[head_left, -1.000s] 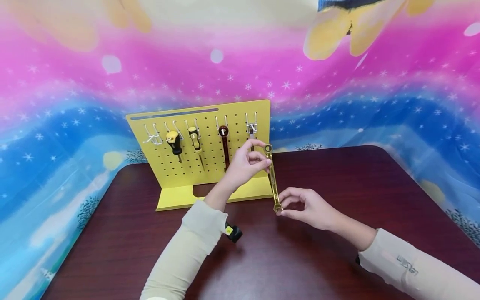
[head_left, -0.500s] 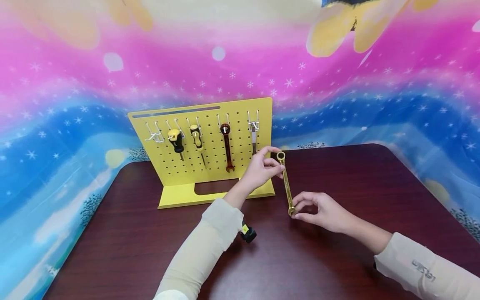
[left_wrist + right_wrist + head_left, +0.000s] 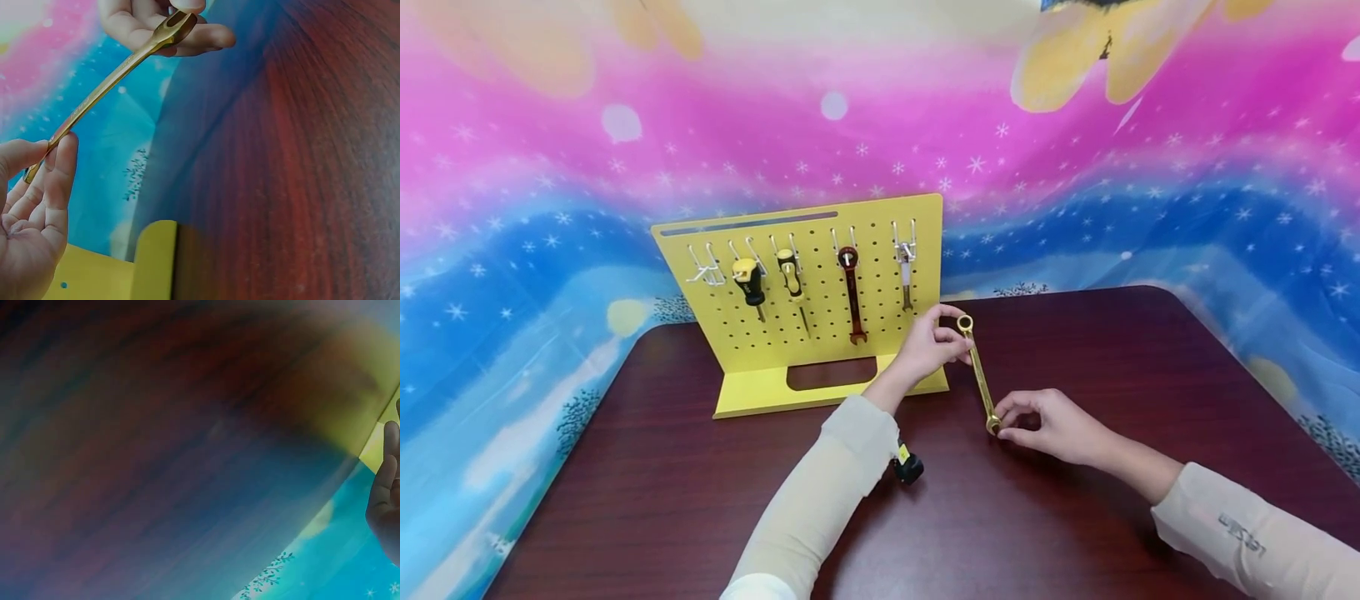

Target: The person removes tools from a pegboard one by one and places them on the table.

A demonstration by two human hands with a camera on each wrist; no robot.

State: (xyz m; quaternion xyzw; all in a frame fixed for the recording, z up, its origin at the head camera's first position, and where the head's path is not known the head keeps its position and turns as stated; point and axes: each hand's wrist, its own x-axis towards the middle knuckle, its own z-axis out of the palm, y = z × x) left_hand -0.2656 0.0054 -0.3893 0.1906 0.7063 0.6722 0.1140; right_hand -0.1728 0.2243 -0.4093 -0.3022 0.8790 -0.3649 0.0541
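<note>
A gold combination wrench [image 3: 981,377] slants in front of the pegboard's right edge, ring end up, open end down. My left hand [image 3: 925,346] pinches it just below the ring between thumb and fingers. At the lower, open end, my right hand [image 3: 1060,427] pinches it with thumb and fingertips. In the left wrist view the wrench [image 3: 103,90] runs diagonally from the left hand [image 3: 40,206] up to the right hand's fingers [image 3: 209,39]. Only part of the right hand [image 3: 387,494] shows at the right wrist view's edge; the wrench is outside that view.
The yellow pegboard [image 3: 887,325] stands on the dark wooden table [image 3: 647,483]. On its hooks hang two yellow-black screwdrivers [image 3: 748,282], a dark red wrench [image 3: 853,292] and a silver wrench [image 3: 906,279]. White hooks [image 3: 706,273] at the far left hold nothing. A patterned cloth [image 3: 700,150] surrounds the table.
Both hands have moved right and slightly down with the gold wrench, away from the pegboard. More of the silver and dark red wrenches shows now.
</note>
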